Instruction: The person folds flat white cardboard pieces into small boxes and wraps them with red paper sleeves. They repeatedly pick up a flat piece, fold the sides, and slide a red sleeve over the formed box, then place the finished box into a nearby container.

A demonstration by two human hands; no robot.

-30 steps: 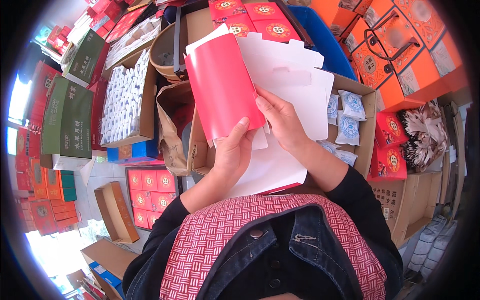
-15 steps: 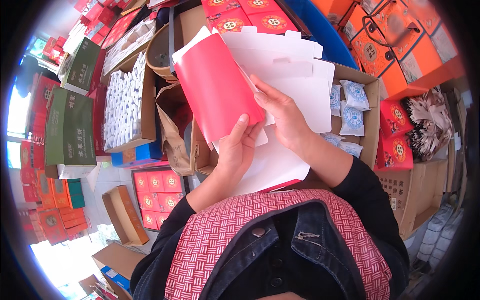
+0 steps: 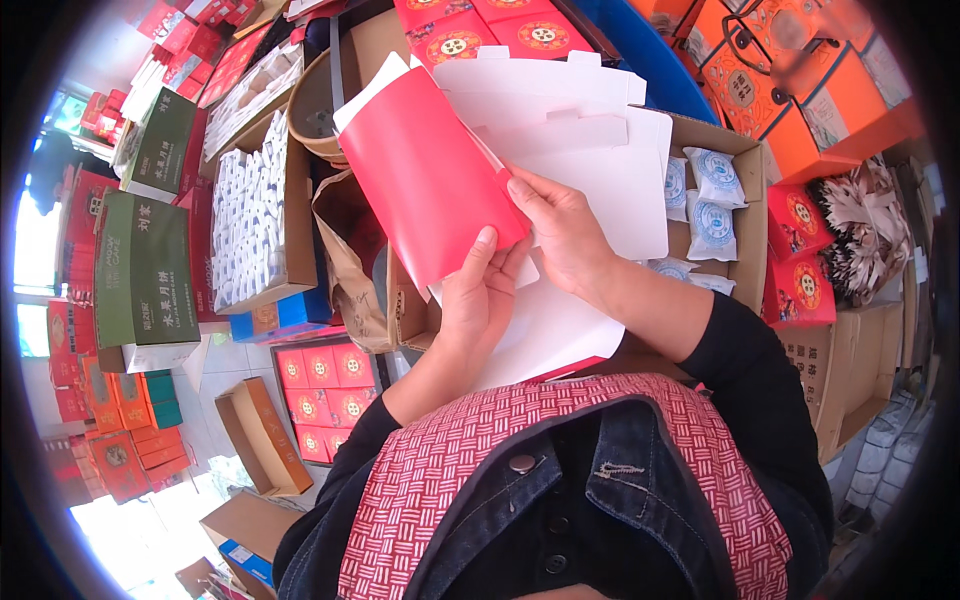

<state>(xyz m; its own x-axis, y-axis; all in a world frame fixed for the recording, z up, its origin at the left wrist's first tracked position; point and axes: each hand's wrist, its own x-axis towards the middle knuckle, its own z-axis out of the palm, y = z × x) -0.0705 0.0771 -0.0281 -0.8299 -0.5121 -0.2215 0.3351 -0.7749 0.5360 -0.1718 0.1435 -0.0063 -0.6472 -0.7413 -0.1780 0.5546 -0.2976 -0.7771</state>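
Between my hands is a folded red card box blank [image 3: 425,175], glossy red outside and white inside, tilted over the boxes in front of me. My left hand [image 3: 478,295] grips its near edge, thumb on the red face and fingers underneath. At its right edge my right hand [image 3: 563,225] pinches the card with thumb and fingers. Beneath lie flat white card blanks [image 3: 610,185] with cut tabs, spread across an open carton. Right of them, round white packets [image 3: 712,222] with blue print sit in a cardboard carton [image 3: 750,165].
To the left stand a carton of small white sachets [image 3: 250,220], a brown paper bag [image 3: 350,265] and green boxes [image 3: 148,265]. Red patterned boxes [image 3: 540,38] and a blue bin [image 3: 650,60] are at the back. Orange gift boxes [image 3: 790,90] are stacked at the right.
The red card blank stays in both hands, nearly still. My right fingers have drawn in closer on its edge. The whole view has shifted slightly.
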